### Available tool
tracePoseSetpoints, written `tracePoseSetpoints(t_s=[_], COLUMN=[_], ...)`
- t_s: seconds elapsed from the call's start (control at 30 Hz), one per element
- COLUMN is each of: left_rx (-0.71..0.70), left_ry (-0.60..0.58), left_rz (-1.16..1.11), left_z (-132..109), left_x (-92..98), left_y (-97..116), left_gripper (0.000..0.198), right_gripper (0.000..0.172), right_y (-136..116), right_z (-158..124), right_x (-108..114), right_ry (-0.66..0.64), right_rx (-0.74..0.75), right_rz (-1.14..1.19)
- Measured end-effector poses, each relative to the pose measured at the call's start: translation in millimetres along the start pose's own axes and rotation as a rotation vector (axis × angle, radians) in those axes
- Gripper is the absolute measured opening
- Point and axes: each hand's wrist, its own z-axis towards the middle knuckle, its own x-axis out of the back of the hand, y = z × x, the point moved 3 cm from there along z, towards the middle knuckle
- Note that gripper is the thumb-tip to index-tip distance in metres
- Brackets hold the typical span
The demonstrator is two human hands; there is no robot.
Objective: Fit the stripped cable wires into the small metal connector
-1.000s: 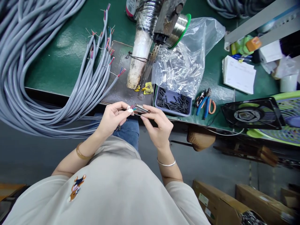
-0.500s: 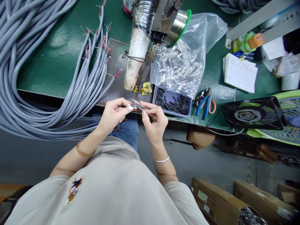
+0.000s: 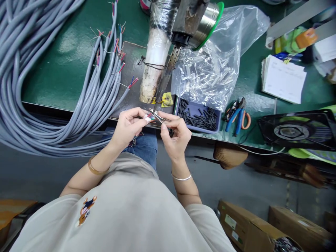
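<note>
My left hand (image 3: 131,126) pinches a cable end between thumb and fingers, and its thin coloured wires (image 3: 151,118) fan out to the right. In my right hand (image 3: 177,134), thumb and fingertips close on a small metal pin connector (image 3: 158,116). The wires and the connector meet at the bench edge, too small to tell whether they touch. Just above them, a soldering iron (image 3: 169,68) points down beside a white, dirt-stained tube (image 3: 153,63). Next to the iron's lower end lies a yellow pad (image 3: 167,100).
Grey cables (image 3: 86,101) with stripped ends fill the left. Right of my hands are a tray (image 3: 217,130) of black sleeves, a clear bag (image 3: 207,73) of parts, and blue-handled cutters (image 3: 236,117). A solder spool (image 3: 210,26), paper stack (image 3: 283,78) and black fan (image 3: 296,129) stand farther off.
The view has shifted slightly, so bench items at the right appear farther right. The connector has tilted a little in my right hand; both hands keep their grip.
</note>
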Motion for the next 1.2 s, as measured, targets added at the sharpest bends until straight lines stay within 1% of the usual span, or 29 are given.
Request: tracePoseSetpoints(t_s=[0.23, 0.57, 0.8, 0.97, 1.2], left_rx=[-0.006, -0.002, -0.034, -0.03, -0.041], left_ry=[-0.001, 0.003, 0.005, 0.007, 0.012], left_rz=[0.002, 0.018, 0.037, 0.046, 0.02], left_z=[0.9, -0.3, -1.3, -0.6, 2.4], left_x=[-0.2, 0.0, 0.1, 1.2, -1.0], left_y=[0.5, -0.8, -2.0, -4.7, -1.4], left_gripper=[0.013, 0.014, 0.015, 0.016, 0.015], right_gripper=[0.012, 0.014, 0.012, 0.013, 0.013], right_y=[1.3, 5.8, 4.2, 4.3, 4.4], right_z=[2.2, 3.1, 2.9, 2.4, 5.0], right_x=[0.2, 1.6, 1.2, 1.4, 1.1], right_ry=[-0.001, -0.018, -0.019, -0.014, -0.006], right_rx=[0.021, -0.004, 0.006, 0.011, 0.073], right_rz=[0.047, 0.004, 0.083, 0.038, 0.039])
